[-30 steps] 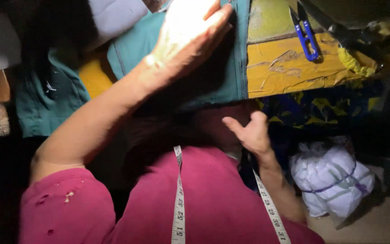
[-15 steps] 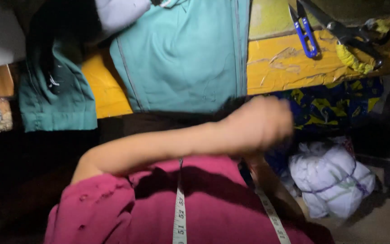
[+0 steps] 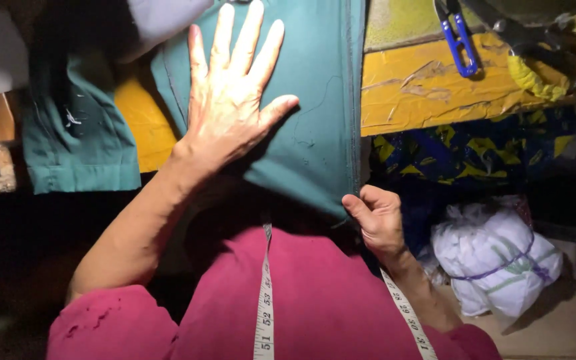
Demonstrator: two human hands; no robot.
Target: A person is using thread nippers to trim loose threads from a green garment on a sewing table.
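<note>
On the yellow table point(image 3: 435, 87), the left hand point(image 3: 231, 110) presses flat, fingers spread, on teal cloth point(image 3: 315, 120); the right hand point(image 3: 378, 220) pinches its lower corner.

Blue snips point(image 3: 460, 41), white bundle point(image 3: 495, 260), perhaps cloth, tape measure point(image 3: 265, 300)

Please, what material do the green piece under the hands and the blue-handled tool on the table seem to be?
The teal garment, under the flat left hand and pinched at its edge by the right hand, looks like matte woven cloth: stitched seams, soft folds. The snips seem to have glossy blue plastic handles; their blades look dark, probably metal.
</note>
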